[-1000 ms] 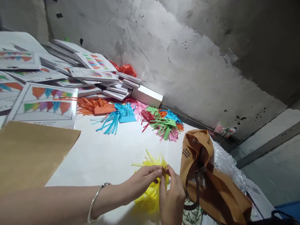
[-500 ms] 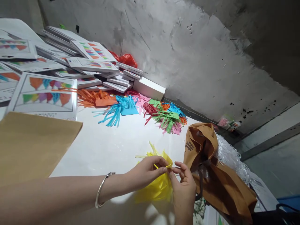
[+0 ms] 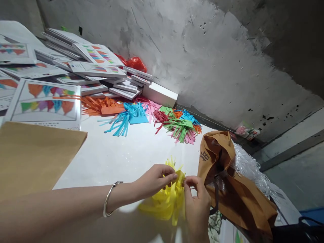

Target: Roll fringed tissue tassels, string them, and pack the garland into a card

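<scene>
A yellow tissue-paper tassel (image 3: pixel 167 204), cut into fringe strips, is between my hands low over the white table (image 3: pixel 113 158). My left hand (image 3: pixel 157 179), with a silver bangle on its wrist, pinches the tassel's upper part between thumb and fingers. On the other side my right hand (image 3: pixel 197 199) pinches its right edge with thumb and forefinger. The strips hang and spread below and above the fingers. Beyond lie fringed tassels: an orange one (image 3: pixel 112 108), a blue one (image 3: pixel 138 114) and a green one (image 3: pixel 181 125) on a mixed pile.
Flat printed packages (image 3: pixel 98 69) are heaped at the back left beside a white box (image 3: pixel 160 94). A brown sheet of card (image 3: pixel 37 155) lies at the left. To the right sits a brown bag (image 3: pixel 243 199), with clear plastic strands (image 3: pixel 245 158) behind it. A grey wall rises behind.
My fingers have drawn slightly apart on the yellow tassel, and its strips are more loosened and spread. My left hand has shifted a little to the left.
</scene>
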`<state>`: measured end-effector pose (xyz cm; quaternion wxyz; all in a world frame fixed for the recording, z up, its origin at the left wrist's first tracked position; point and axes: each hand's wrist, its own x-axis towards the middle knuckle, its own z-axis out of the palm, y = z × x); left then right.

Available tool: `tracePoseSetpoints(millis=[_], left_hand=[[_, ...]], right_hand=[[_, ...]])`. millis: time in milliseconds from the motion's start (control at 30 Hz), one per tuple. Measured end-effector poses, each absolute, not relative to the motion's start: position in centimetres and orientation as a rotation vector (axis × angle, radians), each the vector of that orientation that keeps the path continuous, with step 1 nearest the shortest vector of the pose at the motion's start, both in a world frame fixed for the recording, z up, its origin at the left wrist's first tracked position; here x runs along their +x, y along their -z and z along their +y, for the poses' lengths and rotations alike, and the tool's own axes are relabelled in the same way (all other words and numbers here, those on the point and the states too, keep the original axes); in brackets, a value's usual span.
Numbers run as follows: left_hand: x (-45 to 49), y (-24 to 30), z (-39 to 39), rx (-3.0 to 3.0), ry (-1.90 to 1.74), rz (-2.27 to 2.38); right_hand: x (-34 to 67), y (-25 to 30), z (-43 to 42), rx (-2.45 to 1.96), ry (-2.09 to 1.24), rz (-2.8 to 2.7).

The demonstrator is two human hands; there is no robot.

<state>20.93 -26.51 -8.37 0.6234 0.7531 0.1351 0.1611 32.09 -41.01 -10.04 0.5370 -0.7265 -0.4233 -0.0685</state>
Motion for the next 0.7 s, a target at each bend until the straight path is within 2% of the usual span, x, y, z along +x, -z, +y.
tracePoseSetpoints(millis=[133,433,700], left_hand=[[21.2,8.9,-26.6,1.638,-0.327,0.296],[21.4,9.6,-27.0,1.642,-0.361,0.255],[21.5,10.0,-27.0,1.607,-0.335,0.235]], right_hand=[[31.4,9.7,-41.1,-1.753,0.340,-1.299],[30.5,10.5,-40.3,-1.889,0.408,-1.200],[30.7,10.5,-40.2,-1.810,0.223,-1.047]])
